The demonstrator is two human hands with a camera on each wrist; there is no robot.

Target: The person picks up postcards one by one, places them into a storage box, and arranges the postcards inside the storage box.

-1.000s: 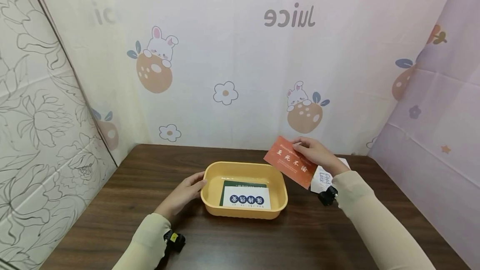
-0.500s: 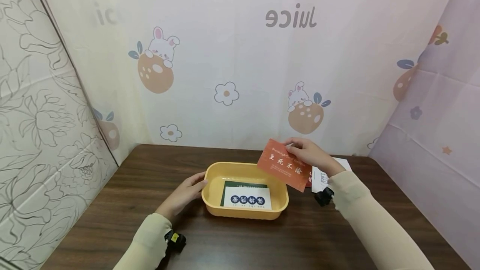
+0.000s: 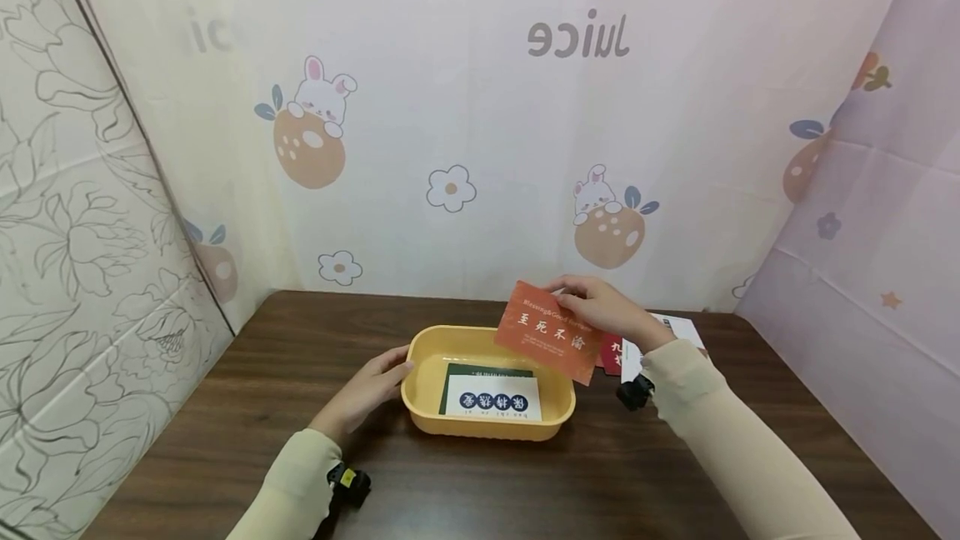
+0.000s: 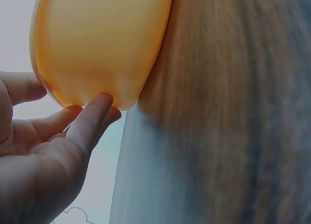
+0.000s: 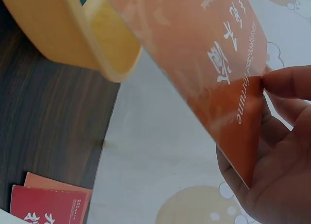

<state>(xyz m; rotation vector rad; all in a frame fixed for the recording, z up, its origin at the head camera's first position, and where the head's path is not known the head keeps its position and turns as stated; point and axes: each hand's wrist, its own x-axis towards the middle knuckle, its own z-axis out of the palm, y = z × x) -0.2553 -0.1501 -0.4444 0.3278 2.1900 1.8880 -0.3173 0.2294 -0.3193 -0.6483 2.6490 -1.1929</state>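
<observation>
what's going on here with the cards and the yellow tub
A person is handling cards with both hands in play. The right hand pinches an orange card by its edge, raised at the right end of the yellow tub. The left hand touches the tub's left end. Inside, a white card partly covers a green card. A red card and other cards lie on the table, right of the tub.

One left hand (image 3: 366, 392), one right hand (image 3: 606, 311), two black wrist cameras (image 3: 354, 486). Mid-frame, one yellow tray (image 3: 487, 427) with two cards in it: one green card (image 3: 487, 371), one white card (image 3: 495, 414). Right of centre, one orange card (image 3: 546, 333); farther right, at least three partly hidden cards (image 5: 53, 204).
</observation>
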